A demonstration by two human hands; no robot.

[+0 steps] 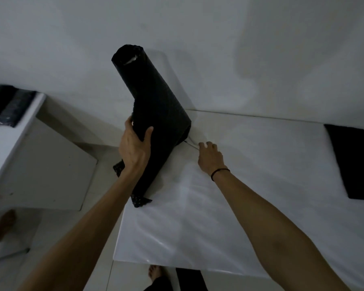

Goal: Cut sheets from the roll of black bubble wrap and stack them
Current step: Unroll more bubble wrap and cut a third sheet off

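My left hand (pixel 135 150) grips the roll (pixel 156 95) where it bends — soft, light, I think. Right hand (pixel 210 156) rests empty beside it.

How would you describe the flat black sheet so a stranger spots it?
Start at the white table. Follow its top to the right edge, where the black sheet lies. Unlike the black roll, it is flat and nobody holds it.

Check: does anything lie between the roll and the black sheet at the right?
Only the right hand, resting on the table beside the roll that the left hand grips. Past it the table is bare up to the black sheet.
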